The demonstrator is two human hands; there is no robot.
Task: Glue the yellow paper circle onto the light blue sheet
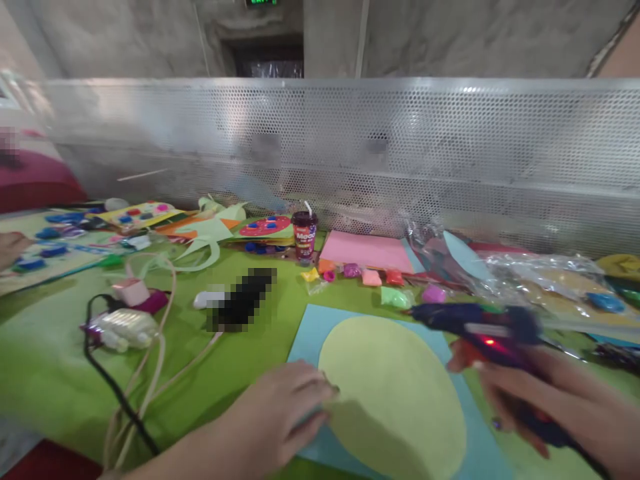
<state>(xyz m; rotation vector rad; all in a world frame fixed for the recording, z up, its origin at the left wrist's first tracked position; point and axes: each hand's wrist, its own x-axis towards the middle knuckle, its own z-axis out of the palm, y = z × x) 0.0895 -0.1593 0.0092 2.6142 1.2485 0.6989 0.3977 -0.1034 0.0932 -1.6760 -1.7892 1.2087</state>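
Observation:
My right hand (545, 393) is wrapped round a dark blue hot glue gun (480, 323) with a lit red light. Its nozzle points left, above the top right part of a light blue sheet of paper (305, 333). On that sheet lies a large pale yellow-green paper oval (393, 393). My left hand (280, 413) rests over the left edge of the sheet, fingertips touching the oval's left side. A gap shows between its thumb and fingers, with blue paper visible through it. The right hand and glue gun are slightly blurred.
Cables, a pink charger block (131, 292) and a blurred-out dark object (245, 300) lie to the left. Behind stand a purple drink cup (305, 237) with a straw, pink paper (367, 250) and small clay packets (395, 297). Another person's hand (13, 248) is far left.

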